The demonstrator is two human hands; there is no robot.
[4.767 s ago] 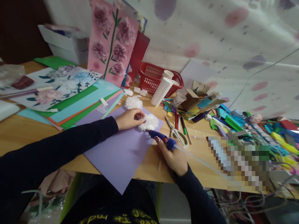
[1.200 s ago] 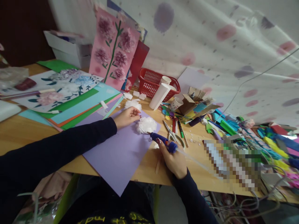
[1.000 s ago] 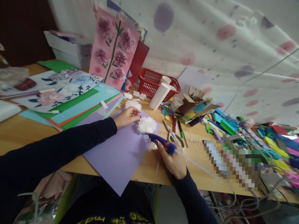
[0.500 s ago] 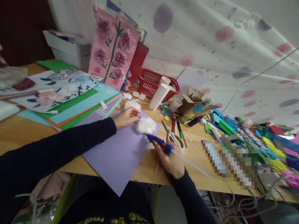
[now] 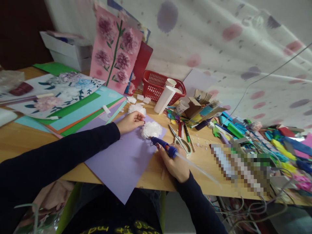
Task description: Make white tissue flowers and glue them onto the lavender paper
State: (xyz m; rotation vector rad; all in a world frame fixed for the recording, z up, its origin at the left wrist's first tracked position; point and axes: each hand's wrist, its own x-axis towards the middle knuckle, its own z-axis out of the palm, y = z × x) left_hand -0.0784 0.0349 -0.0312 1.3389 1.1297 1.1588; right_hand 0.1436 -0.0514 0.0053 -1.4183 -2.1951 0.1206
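Note:
My right hand (image 5: 179,164) is wrapped round a blue glue gun (image 5: 161,143), with a clear glue stick (image 5: 200,167) trailing out of its back. The nozzle points at the lower edge of a fluffy white flower (image 5: 152,129); whether it touches is too small to tell. This flower lies on a purple paper sheet (image 5: 122,159). At the flower's left side is my left hand (image 5: 131,122), fingers curled and thumb drawn in; what is between the fingertips, if anything, is hidden. Behind that hand sits a second white ruffled piece (image 5: 136,109), with small white scraps (image 5: 140,97) beyond it.
Scissors (image 5: 180,139) and pens lie right of the purple sheet. Further back stand a red basket (image 5: 152,79), a white roll (image 5: 164,100) and a paper cup (image 5: 182,107). Coloured papers (image 5: 80,113) cover the left; a pink flower picture (image 5: 114,48) leans behind. Cables hang at lower right.
The glue gun and my right hand have shifted slightly left and up in the picture, along with the whole view. My left hand stays beside the white flower.

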